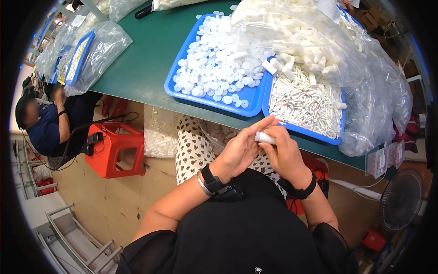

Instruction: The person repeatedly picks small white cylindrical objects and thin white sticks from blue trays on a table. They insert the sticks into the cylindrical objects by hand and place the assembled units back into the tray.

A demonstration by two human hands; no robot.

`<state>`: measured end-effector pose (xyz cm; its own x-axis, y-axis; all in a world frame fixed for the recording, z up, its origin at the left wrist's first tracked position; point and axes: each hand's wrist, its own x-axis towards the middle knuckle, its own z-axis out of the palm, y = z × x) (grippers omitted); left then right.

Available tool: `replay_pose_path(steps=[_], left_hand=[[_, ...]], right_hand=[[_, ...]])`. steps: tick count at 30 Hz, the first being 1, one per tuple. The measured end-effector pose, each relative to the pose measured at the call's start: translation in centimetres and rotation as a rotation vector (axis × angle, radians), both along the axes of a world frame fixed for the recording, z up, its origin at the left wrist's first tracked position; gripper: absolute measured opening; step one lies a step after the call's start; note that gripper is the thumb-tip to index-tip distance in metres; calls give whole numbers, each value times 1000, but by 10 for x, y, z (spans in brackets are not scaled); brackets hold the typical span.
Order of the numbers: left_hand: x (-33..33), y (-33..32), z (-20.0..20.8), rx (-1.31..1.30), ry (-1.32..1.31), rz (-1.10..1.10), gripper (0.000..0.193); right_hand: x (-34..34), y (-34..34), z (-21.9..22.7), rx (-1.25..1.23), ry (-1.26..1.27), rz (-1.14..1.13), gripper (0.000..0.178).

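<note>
A small white cylinder (265, 138) with a paler, translucent-looking end is between my two hands, just in front of the table edge. My right hand (288, 153) grips it between thumb and fingers. My left hand (240, 150) has its fingers stretched out alongside, and the cylinder's pale end lies against them. Beyond my hands, a blue tray (252, 95) carries many translucent white discs (214, 64). To its right, a second blue tray (329, 137) bears a heap of thin white rods (296, 102), with several white cylinders (287, 68) at its far side.
Large clear plastic bags (365, 91) of white cylinders cover the right of the green table (141, 59). A fan (401, 199) and clear plastic boxes (385, 159) are at the right. On the left, a co-worker (50, 121) sits near a red stool (112, 155).
</note>
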<state>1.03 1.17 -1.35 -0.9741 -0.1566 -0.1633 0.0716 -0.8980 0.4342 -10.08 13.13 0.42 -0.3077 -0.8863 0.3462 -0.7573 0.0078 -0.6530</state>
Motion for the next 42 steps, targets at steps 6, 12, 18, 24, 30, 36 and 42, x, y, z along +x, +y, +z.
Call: replay_pose_path(steps=[6, 12, 18, 24, 30, 36, 42], left_hand=[[5, 10, -8, 137, -9, 14, 53], [6, 16, -10, 195, -35, 80, 52], [5, 5, -9, 139, -70, 60, 52], [10, 17, -12, 144, -69, 93, 50], [8, 16, -13, 133, -66, 128, 51], [15, 10, -10, -146, -139, 81, 61], [17, 9, -11, -221, -205, 52, 65]], right_hand=[[0, -4, 0, -18, 110, 22, 19], [19, -10, -4, 129, 148, -79, 19], [21, -18, -5, -15, -51, -123, 23], [19, -8, -4, 137, 68, -43, 21], [25, -17, -10, 109, -105, -118, 18], [28, -19, -2, 142, -361, -90, 17], [19, -17, -13, 226, -930, -45, 21]])
